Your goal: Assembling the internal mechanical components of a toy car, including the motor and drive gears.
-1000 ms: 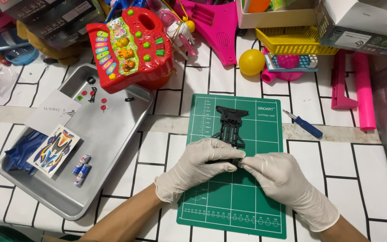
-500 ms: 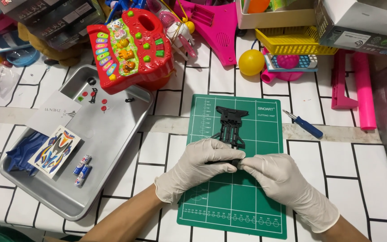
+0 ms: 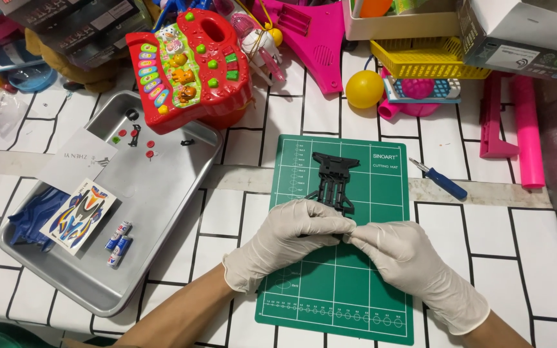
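White tiled surface (image 3: 523, 232) carrying a metal tray (image 3: 156, 212) and a green cutting mat (image 3: 381, 193). On the mat lies a black plastic chassis (image 3: 333, 180). Gloved left hand (image 3: 291, 241) and right hand (image 3: 407, 261) meet fingertip to fingertip, pinched together on the chassis's near end.

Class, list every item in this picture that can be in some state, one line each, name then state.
black plastic frame: flat on the mat, near end held.
left hand: gloved, gripping the frame's near end.
right hand: gloved, fingers pinched at that end.
cutting mat: flat on the table.
screwdriver: lying untouched beside the mat.
metal tray: holding small parts, batteries and a sticker sheet.
toy keyboard: resting on the tray's far edge.
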